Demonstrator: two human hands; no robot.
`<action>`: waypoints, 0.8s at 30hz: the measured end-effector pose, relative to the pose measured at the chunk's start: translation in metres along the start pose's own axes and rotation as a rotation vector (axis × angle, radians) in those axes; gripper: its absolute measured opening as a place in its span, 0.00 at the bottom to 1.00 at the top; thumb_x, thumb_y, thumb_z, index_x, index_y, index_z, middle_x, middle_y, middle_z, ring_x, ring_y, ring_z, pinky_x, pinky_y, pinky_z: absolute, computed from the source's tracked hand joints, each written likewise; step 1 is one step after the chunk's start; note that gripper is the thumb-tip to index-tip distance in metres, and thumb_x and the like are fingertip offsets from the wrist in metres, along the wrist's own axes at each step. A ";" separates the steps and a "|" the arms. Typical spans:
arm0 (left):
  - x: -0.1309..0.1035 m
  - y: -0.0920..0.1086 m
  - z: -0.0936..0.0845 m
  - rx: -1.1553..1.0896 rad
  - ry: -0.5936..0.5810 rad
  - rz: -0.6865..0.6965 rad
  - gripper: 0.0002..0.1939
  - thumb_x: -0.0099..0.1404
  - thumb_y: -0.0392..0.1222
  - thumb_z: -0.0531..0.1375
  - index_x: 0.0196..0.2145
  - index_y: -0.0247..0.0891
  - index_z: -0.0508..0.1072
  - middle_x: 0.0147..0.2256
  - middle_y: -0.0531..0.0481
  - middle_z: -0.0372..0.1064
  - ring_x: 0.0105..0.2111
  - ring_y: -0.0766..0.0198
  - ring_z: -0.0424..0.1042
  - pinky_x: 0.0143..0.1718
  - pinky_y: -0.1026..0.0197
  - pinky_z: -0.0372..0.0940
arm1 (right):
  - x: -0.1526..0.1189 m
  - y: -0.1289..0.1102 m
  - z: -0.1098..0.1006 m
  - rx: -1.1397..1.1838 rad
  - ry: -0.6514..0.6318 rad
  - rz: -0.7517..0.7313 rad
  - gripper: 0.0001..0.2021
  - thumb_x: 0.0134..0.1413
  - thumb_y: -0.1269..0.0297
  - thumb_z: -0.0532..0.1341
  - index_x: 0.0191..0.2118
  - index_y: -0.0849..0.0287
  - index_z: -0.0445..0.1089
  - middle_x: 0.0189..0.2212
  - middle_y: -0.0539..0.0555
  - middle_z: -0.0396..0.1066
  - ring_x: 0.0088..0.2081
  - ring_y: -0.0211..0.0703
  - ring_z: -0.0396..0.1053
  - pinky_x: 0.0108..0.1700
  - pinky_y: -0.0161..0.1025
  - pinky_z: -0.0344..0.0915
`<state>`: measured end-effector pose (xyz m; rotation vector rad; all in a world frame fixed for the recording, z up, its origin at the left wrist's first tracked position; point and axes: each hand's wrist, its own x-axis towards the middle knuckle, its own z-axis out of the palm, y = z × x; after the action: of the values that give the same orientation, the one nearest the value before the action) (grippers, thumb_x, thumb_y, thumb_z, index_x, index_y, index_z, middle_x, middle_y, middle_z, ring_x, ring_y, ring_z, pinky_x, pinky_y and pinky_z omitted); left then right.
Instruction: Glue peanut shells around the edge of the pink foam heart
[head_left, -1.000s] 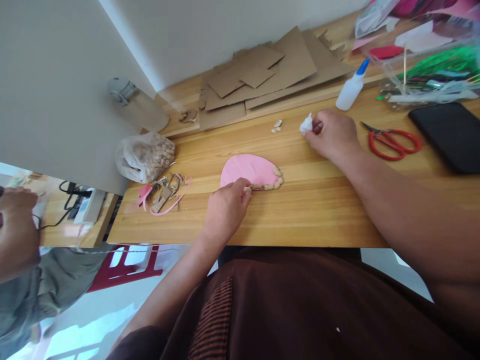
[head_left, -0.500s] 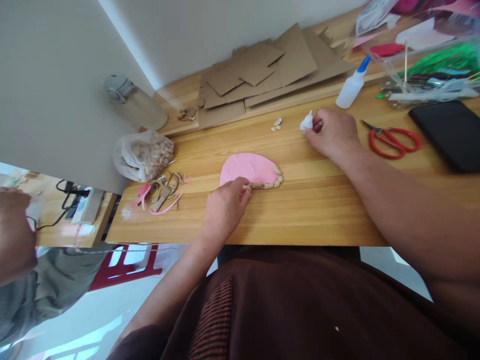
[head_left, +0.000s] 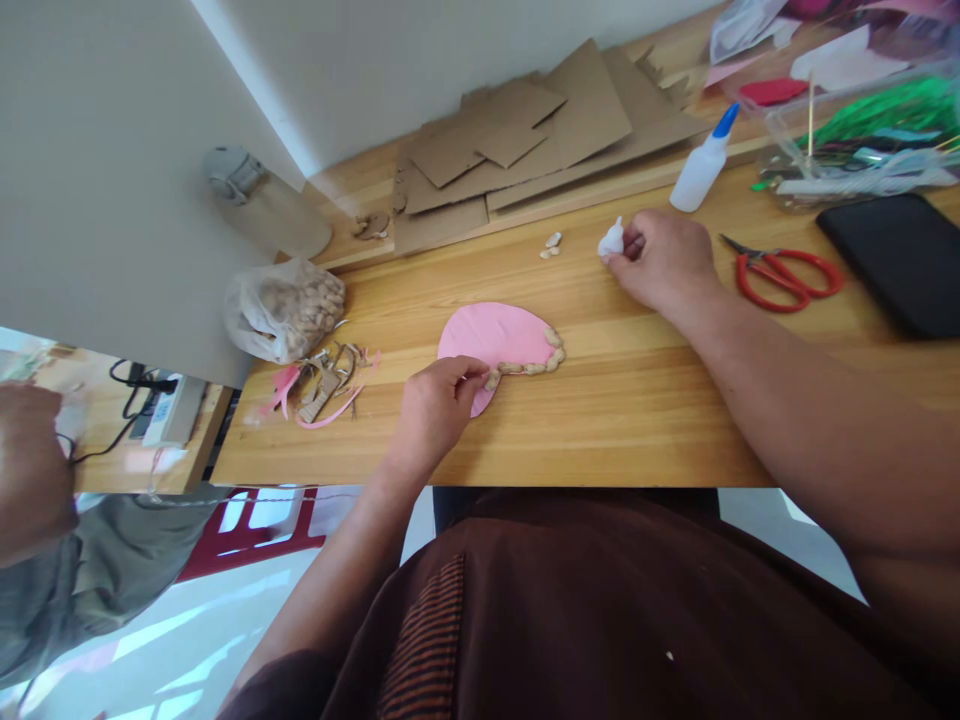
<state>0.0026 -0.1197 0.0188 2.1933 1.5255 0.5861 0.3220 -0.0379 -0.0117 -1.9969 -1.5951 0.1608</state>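
Observation:
A pink rounded shape (head_left: 495,335) lies on the wooden table, with several peanuts (head_left: 534,368) along its right and lower edge. At its lower left, my left hand (head_left: 439,405) has thumb and fingertips pinched on a peanut (head_left: 492,380) at the end of that row. Farther right, my right hand (head_left: 666,258) grips a small white bottle (head_left: 612,240), nozzle up, just above the table. Two or so loose peanuts (head_left: 551,246) rest to the left of that bottle.
Cardboard sheets (head_left: 525,130) lie at the back. At the left are a bag of peanuts (head_left: 289,308) and scraps (head_left: 322,390). A blue-capped bottle (head_left: 701,172), red scissors (head_left: 787,278) and a black phone (head_left: 900,262) are at the right. Another person's hand (head_left: 30,460) shows far left.
My left hand has shifted slightly left and down, uncovering the lower part of the pink shape and the peanut at its fingertips. My right hand still holds the small bottle.

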 end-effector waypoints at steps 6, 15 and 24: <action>-0.001 -0.004 0.002 0.002 0.024 0.053 0.08 0.66 0.34 0.63 0.40 0.40 0.82 0.39 0.48 0.82 0.39 0.61 0.79 0.46 0.60 0.71 | 0.001 0.000 0.001 0.002 -0.007 0.000 0.07 0.54 0.57 0.64 0.34 0.52 0.70 0.36 0.59 0.77 0.41 0.61 0.75 0.43 0.53 0.68; 0.001 -0.005 0.003 0.015 0.040 0.079 0.08 0.60 0.34 0.67 0.39 0.39 0.82 0.34 0.49 0.80 0.31 0.63 0.76 0.37 0.62 0.71 | 0.002 0.001 0.001 0.020 -0.004 -0.003 0.09 0.54 0.54 0.64 0.33 0.53 0.68 0.34 0.59 0.76 0.41 0.62 0.75 0.43 0.53 0.67; 0.001 -0.005 0.004 0.032 0.043 0.111 0.08 0.60 0.32 0.68 0.38 0.40 0.82 0.35 0.49 0.80 0.31 0.63 0.76 0.37 0.61 0.71 | 0.001 -0.001 -0.001 0.006 -0.021 0.011 0.08 0.54 0.56 0.64 0.33 0.54 0.68 0.34 0.59 0.76 0.41 0.61 0.75 0.43 0.53 0.67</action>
<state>0.0008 -0.1173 0.0131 2.3152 1.4514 0.6512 0.3218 -0.0369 -0.0103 -2.0061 -1.5953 0.1907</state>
